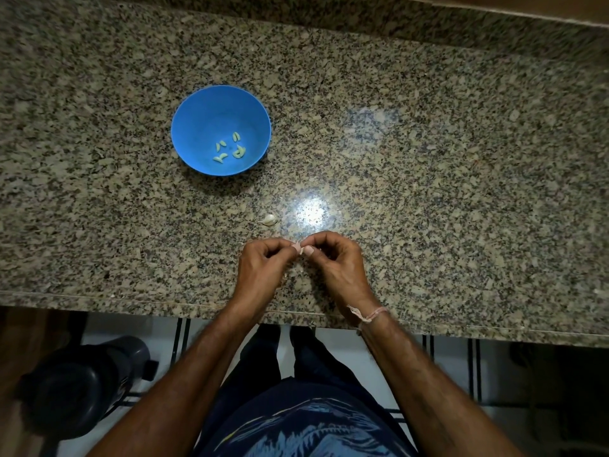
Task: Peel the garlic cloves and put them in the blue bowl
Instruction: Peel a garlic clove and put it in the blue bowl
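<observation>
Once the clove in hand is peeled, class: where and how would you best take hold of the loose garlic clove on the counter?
Pinch the loose clove across its plump middle, thumb and forefinger coming down from above. It lies flat on the counter, apart from the bowl and just beyond the left hand, so nothing blocks its top or sides.

Single head-worn wide-angle view, looking steeply down over a granite counter [428, 159].

The camera sits above the person's own torso [296, 423] and faces forward and down. Both forearms run up from the bottom edge to the left hand [263, 268] and right hand [339, 265], close in near the counter's front edge. The blue bowl [197, 107] lies farther out at upper left, the floor [451, 364] shows below, and the counter's edges bow.
</observation>
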